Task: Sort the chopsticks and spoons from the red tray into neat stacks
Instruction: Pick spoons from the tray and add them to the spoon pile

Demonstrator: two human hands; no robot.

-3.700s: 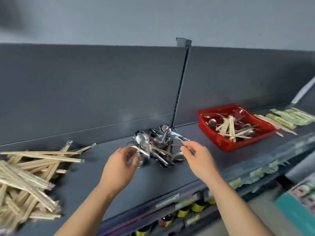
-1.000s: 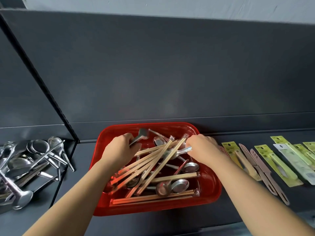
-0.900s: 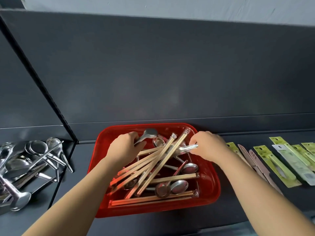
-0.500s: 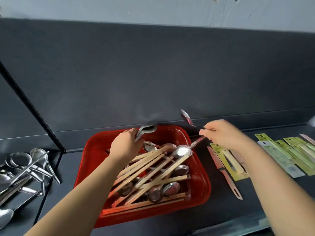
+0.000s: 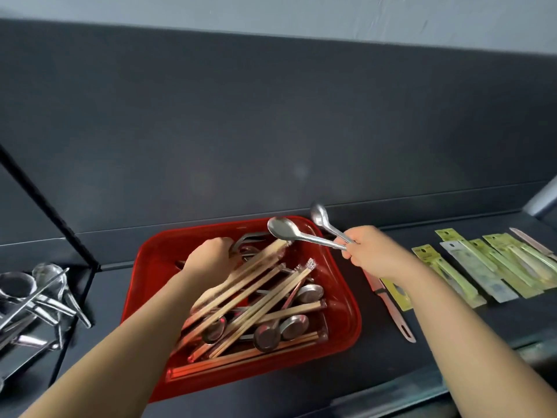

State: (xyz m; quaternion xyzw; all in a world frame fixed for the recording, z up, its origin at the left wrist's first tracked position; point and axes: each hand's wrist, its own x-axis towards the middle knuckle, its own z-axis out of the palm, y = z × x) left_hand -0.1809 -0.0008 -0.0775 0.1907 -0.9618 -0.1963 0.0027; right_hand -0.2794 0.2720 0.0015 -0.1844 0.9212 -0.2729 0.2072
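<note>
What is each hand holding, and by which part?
Right hand pinches two spoons by their handle ends. Left hand grips a metal utensil in the red tray; part hidden.

Just us here: our left hand (image 5: 209,258) and right hand (image 5: 374,253) are bare, forearms (image 5: 120,342) bare too, right down to the frame edge at 7 and 5 o'clock.
</note>
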